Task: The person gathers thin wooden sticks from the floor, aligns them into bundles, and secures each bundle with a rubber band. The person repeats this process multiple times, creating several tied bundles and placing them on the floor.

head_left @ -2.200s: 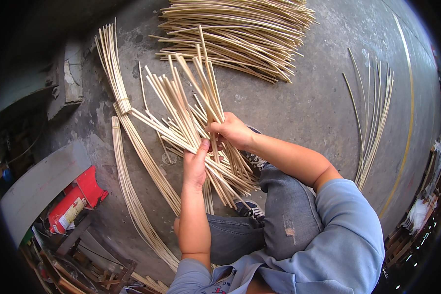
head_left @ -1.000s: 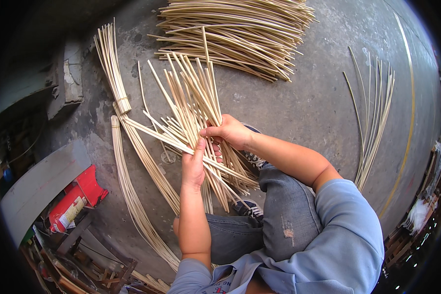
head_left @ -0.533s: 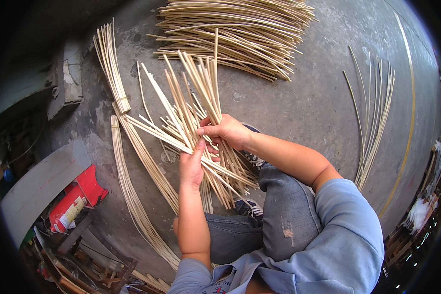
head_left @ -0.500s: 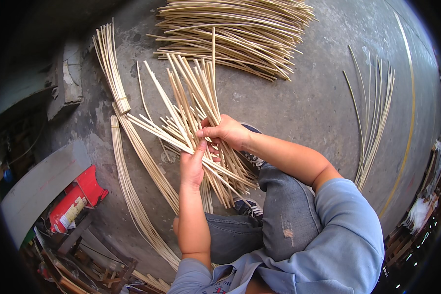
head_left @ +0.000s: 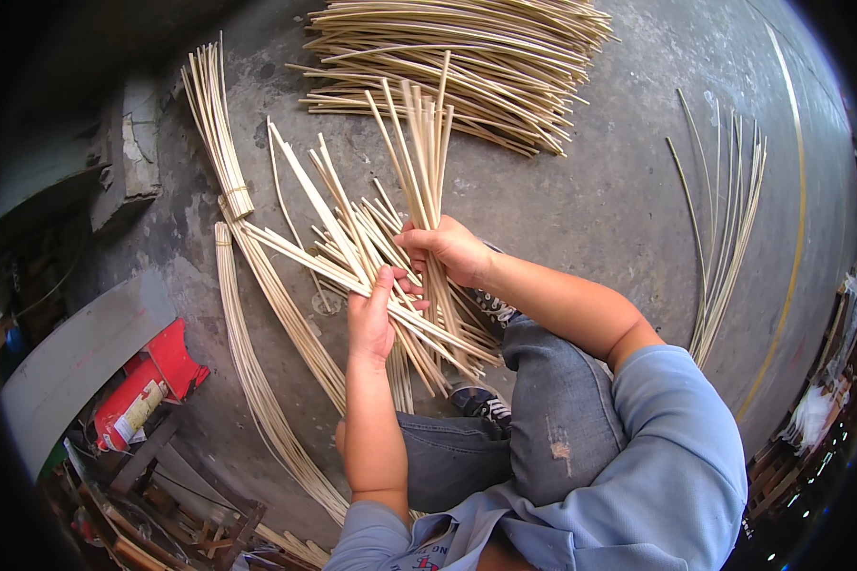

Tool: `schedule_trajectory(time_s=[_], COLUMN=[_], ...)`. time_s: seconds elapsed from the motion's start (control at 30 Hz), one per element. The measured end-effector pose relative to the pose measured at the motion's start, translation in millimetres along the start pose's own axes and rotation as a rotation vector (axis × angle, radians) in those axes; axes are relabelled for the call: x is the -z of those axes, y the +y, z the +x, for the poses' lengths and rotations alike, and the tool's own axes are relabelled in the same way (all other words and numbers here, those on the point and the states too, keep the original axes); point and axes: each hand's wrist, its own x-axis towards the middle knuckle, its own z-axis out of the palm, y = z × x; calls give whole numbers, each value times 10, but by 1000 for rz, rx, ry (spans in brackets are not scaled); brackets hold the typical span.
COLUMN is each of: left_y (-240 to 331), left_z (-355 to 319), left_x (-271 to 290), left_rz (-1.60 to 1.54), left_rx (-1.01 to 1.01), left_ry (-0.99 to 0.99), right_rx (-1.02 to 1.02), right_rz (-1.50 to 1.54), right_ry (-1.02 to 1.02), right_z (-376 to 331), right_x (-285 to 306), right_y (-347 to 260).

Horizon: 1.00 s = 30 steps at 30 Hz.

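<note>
My left hand is closed around a few pale rattan sticks that slant from upper left to lower right. To its right, my right hand grips a bunch of upright rattan sticks, their upper ends fanning out above the fist. More loose sticks lie crossed beneath and between both hands, over the floor near my shoes. Which of these the left fingers also touch is partly hidden.
A large heap of rattan sticks lies ahead. Tied bundles and long sticks stretch along the left. Thin sticks lie at the right. A red object sits beside a grey curved panel at lower left.
My right hand has shifted slightly right, drawing its bunch of sticks apart from those at the left hand. The left hand has barely moved.
</note>
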Motion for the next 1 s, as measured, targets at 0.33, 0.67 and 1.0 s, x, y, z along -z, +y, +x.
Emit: schedule_trajectory(time_s=[0.33, 0.67, 1.0], left_y=[10, 92, 41], left_z=[-30, -5, -8], left_x=[-69, -21, -69], left_rz=[106, 27, 40], left_rx=[-15, 18, -74], left_ry=[-118, -48, 40], right_rx=[-76, 3, -40], right_rz=[-70, -27, 71], right_ry=[-39, 80, 12], right_z=[-12, 33, 25], right_x=[-93, -11, 49], right_y=[26, -37, -78])
